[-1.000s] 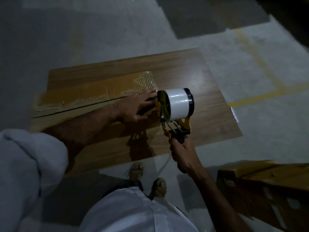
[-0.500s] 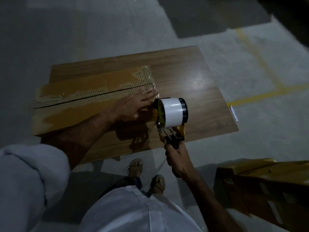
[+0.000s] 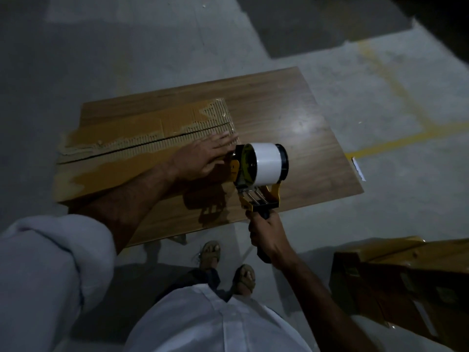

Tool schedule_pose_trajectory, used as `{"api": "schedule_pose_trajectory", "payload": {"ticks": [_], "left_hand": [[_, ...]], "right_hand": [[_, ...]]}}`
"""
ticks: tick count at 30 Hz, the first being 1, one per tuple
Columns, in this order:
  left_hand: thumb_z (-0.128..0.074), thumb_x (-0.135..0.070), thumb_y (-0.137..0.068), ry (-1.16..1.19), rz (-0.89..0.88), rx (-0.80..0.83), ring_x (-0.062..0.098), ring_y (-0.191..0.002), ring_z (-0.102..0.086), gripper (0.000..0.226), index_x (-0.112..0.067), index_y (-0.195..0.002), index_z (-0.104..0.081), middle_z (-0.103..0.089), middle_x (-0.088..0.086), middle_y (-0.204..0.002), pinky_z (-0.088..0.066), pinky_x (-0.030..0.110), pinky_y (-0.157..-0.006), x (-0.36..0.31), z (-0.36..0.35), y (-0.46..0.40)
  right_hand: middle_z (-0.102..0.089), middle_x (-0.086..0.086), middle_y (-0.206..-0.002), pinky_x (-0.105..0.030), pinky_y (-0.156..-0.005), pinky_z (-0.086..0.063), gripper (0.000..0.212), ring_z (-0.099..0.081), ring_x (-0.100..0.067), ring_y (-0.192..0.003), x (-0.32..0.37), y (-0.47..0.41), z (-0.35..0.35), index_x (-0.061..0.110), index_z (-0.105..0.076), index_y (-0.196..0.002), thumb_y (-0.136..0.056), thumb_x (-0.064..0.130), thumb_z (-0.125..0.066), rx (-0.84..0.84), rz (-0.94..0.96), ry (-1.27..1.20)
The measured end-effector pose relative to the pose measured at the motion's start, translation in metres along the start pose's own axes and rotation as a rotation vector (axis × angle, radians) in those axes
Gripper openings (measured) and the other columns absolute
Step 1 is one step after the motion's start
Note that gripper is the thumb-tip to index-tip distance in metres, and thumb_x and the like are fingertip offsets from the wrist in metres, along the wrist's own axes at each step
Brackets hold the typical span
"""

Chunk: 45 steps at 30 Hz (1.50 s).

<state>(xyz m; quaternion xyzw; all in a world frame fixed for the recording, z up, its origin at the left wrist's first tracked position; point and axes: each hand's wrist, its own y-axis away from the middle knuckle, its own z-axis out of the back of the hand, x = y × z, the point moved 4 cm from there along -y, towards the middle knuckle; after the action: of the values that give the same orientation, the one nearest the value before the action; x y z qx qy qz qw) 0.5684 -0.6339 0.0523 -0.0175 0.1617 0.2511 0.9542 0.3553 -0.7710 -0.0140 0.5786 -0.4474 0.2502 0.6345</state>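
Your board shows glossy wood grain; at nine o'clock, rough corrugated cardboard; your plastic dispenser holds smooth tape.

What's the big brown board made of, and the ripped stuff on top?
The board looks like wood or wood-look laminate: grain lines and a shiny glare spot. The ripped layer seems to be cardboard: tan, with ribbed ridges showing where torn.

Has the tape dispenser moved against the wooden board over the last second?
Yes, slightly: the tape dispenser, gripped by the right hand, now sits closer to the near edge of the wooden board, drawn toward the person.
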Motion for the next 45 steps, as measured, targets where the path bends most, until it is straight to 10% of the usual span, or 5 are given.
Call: {"api": "schedule_pose_trajectory", "payload": {"ticks": [20, 26, 39, 42, 45], "left_hand": [[-0.055, -0.042, -0.103, -0.009, 0.096, -0.070, 0.027, -0.156, -0.021, 0.078, -0.030, -0.166, -0.012, 0.004, -0.009, -0.174, -0.034, 0.043, -0.113, 0.011, -0.004, -0.001], [-0.059, -0.041, -0.102, -0.055, 0.046, -0.025, 0.012, -0.160, 0.004, 0.084, -0.022, -0.167, -0.010, -0.001, -0.003, -0.174, 0.008, 0.026, -0.125, 0.020, -0.005, -0.003], [-0.069, -0.026, -0.096, 0.019, 0.080, 0.027, 0.011, -0.160, 0.003, 0.089, -0.037, -0.164, -0.013, -0.001, -0.017, -0.172, -0.003, 0.048, -0.129, 0.033, -0.001, 0.028], [-0.061, -0.057, -0.099, 0.038, 0.137, -0.089, 0.006, -0.159, -0.004, 0.075, -0.041, -0.161, -0.024, -0.009, -0.019, -0.171, -0.009, 0.047, -0.128, 0.032, -0.001, 0.039], [-0.053, -0.069, -0.096, 0.110, 0.256, -0.299, 0.013, -0.156, -0.024, 0.067, -0.030, -0.151, -0.050, -0.035, -0.010, -0.165, -0.021, 0.050, -0.127, 0.018, -0.008, 0.034]], "right_hand": [[-0.042, -0.001, -0.059, -0.028, -0.046, -0.034, 0.027, -0.039, -0.012, -0.045, -0.016, 0.020, 0.011, 0.019, -0.048, -0.078, -0.103, 0.022, -0.057, -0.157, -0.256, -0.050], [-0.060, -0.006, -0.076, -0.040, -0.066, -0.044, 0.029, -0.057, -0.026, -0.069, 0.034, -0.032, 0.086, 0.015, -0.057, -0.090, -0.101, 0.042, -0.057, -0.489, 0.094, 0.508], [-0.050, -0.027, -0.135, -0.047, -0.099, -0.043, 0.071, -0.049, -0.044, -0.126, 0.031, -0.118, 0.097, -0.002, -0.046, -0.133, -0.083, 0.034, -0.080, -0.687, -0.137, 1.092], [-0.049, -0.017, -0.132, -0.044, -0.099, -0.042, 0.065, -0.045, -0.034, -0.124, 0.062, -0.099, 0.058, 0.013, -0.050, -0.131, -0.084, 0.050, -0.075, -0.812, 0.386, 0.942], [-0.045, -0.004, -0.131, -0.031, -0.092, -0.045, 0.043, -0.042, -0.016, -0.122, 0.087, -0.097, 0.006, 0.024, -0.059, -0.130, -0.097, 0.049, -0.066, -0.475, 0.891, 0.835]]}}
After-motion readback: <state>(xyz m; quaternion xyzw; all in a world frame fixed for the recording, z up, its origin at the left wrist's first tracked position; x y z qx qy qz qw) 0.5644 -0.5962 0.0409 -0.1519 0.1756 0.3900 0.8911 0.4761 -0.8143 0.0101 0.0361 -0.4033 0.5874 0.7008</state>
